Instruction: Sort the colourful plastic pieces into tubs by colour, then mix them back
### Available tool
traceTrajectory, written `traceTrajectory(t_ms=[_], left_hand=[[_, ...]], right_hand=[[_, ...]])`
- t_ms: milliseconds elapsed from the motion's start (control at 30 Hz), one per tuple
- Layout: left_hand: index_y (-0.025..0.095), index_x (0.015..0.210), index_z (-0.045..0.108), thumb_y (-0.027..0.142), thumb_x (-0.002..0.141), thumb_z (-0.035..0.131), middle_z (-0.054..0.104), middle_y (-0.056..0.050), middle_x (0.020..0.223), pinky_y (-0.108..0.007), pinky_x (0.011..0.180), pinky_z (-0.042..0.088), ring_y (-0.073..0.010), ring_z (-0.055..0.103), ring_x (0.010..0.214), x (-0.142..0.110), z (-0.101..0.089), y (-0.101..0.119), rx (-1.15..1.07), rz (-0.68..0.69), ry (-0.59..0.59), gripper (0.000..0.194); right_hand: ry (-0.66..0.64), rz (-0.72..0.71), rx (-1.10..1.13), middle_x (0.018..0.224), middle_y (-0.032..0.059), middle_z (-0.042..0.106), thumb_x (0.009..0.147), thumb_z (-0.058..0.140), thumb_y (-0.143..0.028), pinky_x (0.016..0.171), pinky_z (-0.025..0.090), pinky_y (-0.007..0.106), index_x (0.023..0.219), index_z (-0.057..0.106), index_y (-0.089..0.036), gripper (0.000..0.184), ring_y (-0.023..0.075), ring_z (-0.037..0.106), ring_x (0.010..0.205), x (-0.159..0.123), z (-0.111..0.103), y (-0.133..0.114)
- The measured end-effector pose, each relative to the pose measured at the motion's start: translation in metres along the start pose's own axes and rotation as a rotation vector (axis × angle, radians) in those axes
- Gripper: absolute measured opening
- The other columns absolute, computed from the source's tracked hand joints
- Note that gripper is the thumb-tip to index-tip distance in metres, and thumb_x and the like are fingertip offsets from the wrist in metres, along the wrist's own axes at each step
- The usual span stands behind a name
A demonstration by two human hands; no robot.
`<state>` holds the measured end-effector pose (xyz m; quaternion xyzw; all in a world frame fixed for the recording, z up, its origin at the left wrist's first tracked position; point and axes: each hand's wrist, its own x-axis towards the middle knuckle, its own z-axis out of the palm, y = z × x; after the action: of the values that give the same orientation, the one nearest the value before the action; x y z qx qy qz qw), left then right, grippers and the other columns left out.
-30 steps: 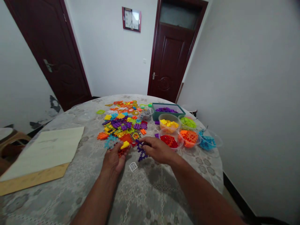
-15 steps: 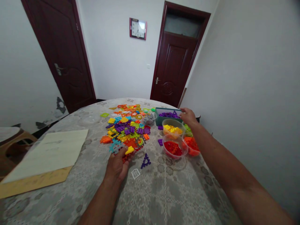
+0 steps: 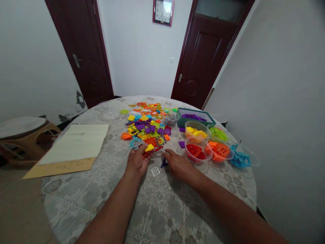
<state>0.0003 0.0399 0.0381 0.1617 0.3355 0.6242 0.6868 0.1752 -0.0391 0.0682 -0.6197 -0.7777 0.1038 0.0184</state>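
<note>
My left hand [image 3: 137, 161] is closed on a yellow plastic building block [image 3: 149, 147], with red pieces around its fingertips by the near edge of the pile. My right hand [image 3: 177, 165] is over a purple triangular building piece [image 3: 164, 163], its fingers curled on it and hiding most of it. Between the two hands a white lattice window piece [image 3: 155, 171] lies flat on the tablecloth. Beyond them spreads a heap of mixed coloured building pieces [image 3: 144, 127].
At right stand clear tubs of yellow [image 3: 195, 133], red [image 3: 195, 151], orange [image 3: 219, 150], green [image 3: 218, 134] and blue pieces [image 3: 240, 159]. A teal box [image 3: 184, 122] behind holds purple pieces. Paper sheets [image 3: 78, 142] lie at left, near a stool [image 3: 27, 135].
My right hand has come from the teal box's right end to the purple triangular piece. My left hand still holds the yellow block. The view has tilted down, bringing the blue tub into sight.
</note>
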Motion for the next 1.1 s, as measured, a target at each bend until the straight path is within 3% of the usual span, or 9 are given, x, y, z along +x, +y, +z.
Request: traceTrajectory(t_ms=[133,233,367,467,567,700,867,1000,1100], left_hand=[[0.015,0.082,0.066,0.015,0.058,0.09,0.074,-0.001,0.079,-0.036,0.071,0.066,-0.0191,0.073,0.072,-0.001,0.0,0.0,-0.007,0.003,0.007,0.034],[0.016,0.084,0.067,0.015,0.059,0.089,0.075,-0.001,0.079,-0.038,0.071,0.067,-0.0195,0.074,0.072,-0.004,0.003,0.002,-0.008,0.008,0.006,0.033],[0.014,0.084,0.067,0.013,0.059,0.088,0.075,-0.003,0.079,-0.036,0.069,0.067,-0.0195,0.073,0.071,-0.006,0.005,0.003,-0.012,-0.005,0.017,0.032],[0.014,0.084,0.067,0.012,0.059,0.088,0.075,-0.003,0.08,-0.037,0.068,0.067,-0.0197,0.073,0.072,-0.005,0.004,0.002,-0.014,-0.009,0.026,0.033],[0.014,0.086,0.067,0.012,0.059,0.089,0.075,-0.003,0.082,-0.037,0.069,0.067,-0.0201,0.073,0.074,-0.004,0.003,0.001,-0.012,-0.014,0.034,0.034],[0.014,0.086,0.068,0.013,0.06,0.089,0.076,-0.004,0.083,-0.037,0.068,0.067,-0.0205,0.074,0.074,-0.007,0.004,0.001,0.018,-0.034,0.038,0.033],[0.014,0.087,0.069,0.013,0.061,0.088,0.076,-0.005,0.084,-0.034,0.067,0.067,-0.0208,0.075,0.076,-0.008,0.004,0.0,0.037,-0.033,0.064,0.032],[0.014,0.088,0.07,0.013,0.064,0.088,0.077,-0.006,0.087,-0.033,0.067,0.067,-0.0201,0.075,0.076,-0.007,0.002,-0.002,0.045,-0.048,0.069,0.03],[0.014,0.088,0.07,0.012,0.065,0.088,0.076,-0.005,0.085,-0.034,0.066,0.067,-0.0201,0.074,0.075,-0.008,0.002,-0.002,0.044,-0.052,0.081,0.029]], right_hand=[[-0.053,0.055,-0.046,0.149,0.0154,0.055,0.097,0.052,-0.014,0.083,0.054,0.034,0.143,0.059,-0.024,0.048,0.0243,0.074,0.102,0.003,-0.004,-0.006],[-0.024,0.096,-0.049,0.134,0.0145,0.062,0.097,0.057,-0.017,0.083,0.051,0.031,0.128,0.066,-0.02,0.033,0.0231,0.072,0.102,0.002,-0.014,-0.004],[-0.053,-0.007,0.089,0.11,0.0093,0.073,0.095,0.062,-0.019,0.085,0.047,0.028,0.109,0.074,-0.019,0.018,0.0213,0.07,0.101,-0.007,-0.03,0.0],[-0.028,-0.084,0.186,0.103,0.0069,0.077,0.096,0.061,-0.02,0.08,0.047,0.026,0.107,0.076,-0.019,0.019,0.0185,0.07,0.093,-0.013,-0.051,0.01],[0.087,-0.06,0.192,0.102,0.0058,0.079,0.098,0.059,-0.022,0.079,0.047,0.026,0.107,0.077,-0.02,0.02,0.0175,0.07,0.09,-0.004,-0.08,0.038],[0.255,0.072,0.102,0.104,0.006,0.08,0.096,0.062,-0.024,0.08,0.048,0.025,0.104,0.079,-0.02,0.02,0.0182,0.071,0.093,0.035,-0.121,0.104],[0.511,0.476,-0.109,0.11,0.0082,0.081,0.097,0.059,-0.027,0.085,0.049,0.027,0.108,0.08,-0.02,0.025,0.0216,0.072,0.1,0.085,-0.155,0.175],[0.614,0.592,-0.159,0.126,0.0173,0.076,0.101,0.05,-0.025,0.095,0.049,0.033,0.128,0.073,-0.014,0.038,0.0269,0.07,0.114,0.102,-0.163,0.195],[0.612,0.575,-0.181,0.128,0.017,0.076,0.101,0.049,-0.024,0.098,0.048,0.033,0.132,0.072,-0.015,0.039,0.0265,0.07,0.116,0.107,-0.157,0.191]])
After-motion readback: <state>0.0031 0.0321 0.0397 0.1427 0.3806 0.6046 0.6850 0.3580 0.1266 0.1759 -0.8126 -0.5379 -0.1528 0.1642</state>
